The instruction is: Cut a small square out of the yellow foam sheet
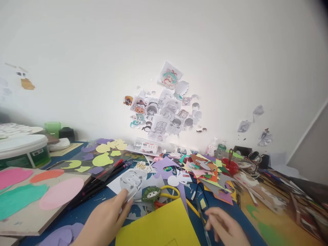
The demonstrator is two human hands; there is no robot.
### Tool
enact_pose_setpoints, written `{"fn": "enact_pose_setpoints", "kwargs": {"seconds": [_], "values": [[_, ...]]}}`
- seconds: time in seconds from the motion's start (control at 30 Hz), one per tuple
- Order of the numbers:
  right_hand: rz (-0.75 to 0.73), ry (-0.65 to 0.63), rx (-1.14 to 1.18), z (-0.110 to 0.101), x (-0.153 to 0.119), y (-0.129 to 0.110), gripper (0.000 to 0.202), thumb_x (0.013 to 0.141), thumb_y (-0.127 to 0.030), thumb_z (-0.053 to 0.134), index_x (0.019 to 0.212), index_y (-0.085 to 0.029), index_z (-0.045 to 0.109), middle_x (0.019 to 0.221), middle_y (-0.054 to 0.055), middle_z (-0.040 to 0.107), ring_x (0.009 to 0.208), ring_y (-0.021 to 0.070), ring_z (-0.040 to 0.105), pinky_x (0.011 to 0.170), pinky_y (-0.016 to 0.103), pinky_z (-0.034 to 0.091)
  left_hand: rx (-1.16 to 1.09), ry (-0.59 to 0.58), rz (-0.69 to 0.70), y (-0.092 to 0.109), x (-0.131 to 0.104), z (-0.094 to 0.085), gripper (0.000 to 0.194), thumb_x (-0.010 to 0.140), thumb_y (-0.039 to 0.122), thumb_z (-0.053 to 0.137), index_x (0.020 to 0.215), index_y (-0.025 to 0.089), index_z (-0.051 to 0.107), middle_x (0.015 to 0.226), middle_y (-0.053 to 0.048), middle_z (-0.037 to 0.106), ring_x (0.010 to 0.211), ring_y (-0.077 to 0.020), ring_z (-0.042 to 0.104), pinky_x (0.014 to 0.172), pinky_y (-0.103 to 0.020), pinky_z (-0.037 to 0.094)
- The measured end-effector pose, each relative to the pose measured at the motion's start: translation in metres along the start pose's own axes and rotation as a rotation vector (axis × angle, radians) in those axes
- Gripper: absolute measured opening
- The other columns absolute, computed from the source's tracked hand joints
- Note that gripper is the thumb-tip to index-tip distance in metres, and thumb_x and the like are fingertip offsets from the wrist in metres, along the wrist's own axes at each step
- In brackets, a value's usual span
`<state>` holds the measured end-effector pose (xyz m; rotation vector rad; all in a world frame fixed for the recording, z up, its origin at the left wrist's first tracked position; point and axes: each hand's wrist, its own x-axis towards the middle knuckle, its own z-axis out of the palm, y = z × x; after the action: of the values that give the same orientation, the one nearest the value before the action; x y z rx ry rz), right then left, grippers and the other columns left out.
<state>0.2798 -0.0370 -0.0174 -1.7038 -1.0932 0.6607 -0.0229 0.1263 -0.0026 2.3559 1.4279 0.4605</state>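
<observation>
My left hand (pixel 105 217) pinches a paper cutout with a grey printed character (pixel 132 182) between thumb and fingers, above the blue tabletop. My right hand (pixel 225 225) has loosely bent fingers, partly apart, with the tips close beside a slim pen-like tool (pixel 204 222). Whether they touch it is hard to tell. Between the hands lies a yellow sheet (pixel 159 227), with a small outline near its lower edge. Just behind it are scissors with yellow handles (pixel 172 192) and a dark green decorated piece (pixel 151 194) that partly hides them.
Coloured paper scraps (pixel 205 167) heap up at centre right. On the left are a board with coloured paper shapes (pixel 23 218), dark pens (pixel 94 188) and a white-lidded tub (pixel 23 145). Bottles (pixel 212 147) and a red bowl (pixel 232 167) stand behind. Drawings (pixel 169 109) cover part of the wall.
</observation>
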Motion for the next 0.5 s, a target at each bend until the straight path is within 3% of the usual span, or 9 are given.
{"fn": "enact_pose_setpoints", "kwargs": {"seconds": [0.13,0.23,0.37,0.5], "values": [[-0.197,-0.134,-0.42,0.035,0.031,-0.043,0.04,0.09,-0.047,0.027,0.091,-0.02,0.057,0.074,0.004,0.063,0.058,0.0141,0.054,0.054,0.023,0.041,0.0,0.065,-0.097,-0.008,0.006,-0.001,0.033,0.081,0.049,0.014,0.095,0.024,0.031,0.089,-0.005,0.057,0.085,-0.0219,0.055,0.067,-0.029,0.031],[-0.237,-0.124,-0.552,0.051,0.062,-0.068,0.023,0.088,-0.034,0.039,0.088,-0.021,0.058,0.075,0.001,0.062,0.06,0.0133,0.054,0.053,0.023,0.04,0.028,0.126,-0.16,-0.02,0.015,-0.008,0.03,0.08,0.048,0.015,0.091,0.024,0.027,0.089,-0.008,0.055,0.086,-0.0251,0.055,0.064,-0.03,0.029],[-0.214,-0.001,-0.768,0.059,0.112,-0.085,0.018,0.09,-0.024,0.045,0.101,-0.017,0.057,0.094,0.005,0.061,0.083,0.0168,0.057,0.073,0.032,0.046,-0.028,0.087,-0.247,-0.035,0.034,-0.013,0.025,0.078,0.049,0.018,0.081,0.025,0.022,0.068,-0.002,0.053,0.065,-0.0222,0.054,0.055,-0.029,0.028],[-0.107,-0.003,-0.945,0.055,0.154,-0.086,0.025,0.089,-0.031,0.053,0.107,-0.014,0.055,0.106,0.007,0.058,0.094,0.0187,0.057,0.082,0.039,0.049,-0.146,0.076,-0.288,-0.048,0.05,-0.007,0.024,0.075,0.048,0.03,0.076,0.026,0.022,0.075,-0.003,0.057,0.069,-0.0195,0.058,0.059,-0.028,0.036]]}}
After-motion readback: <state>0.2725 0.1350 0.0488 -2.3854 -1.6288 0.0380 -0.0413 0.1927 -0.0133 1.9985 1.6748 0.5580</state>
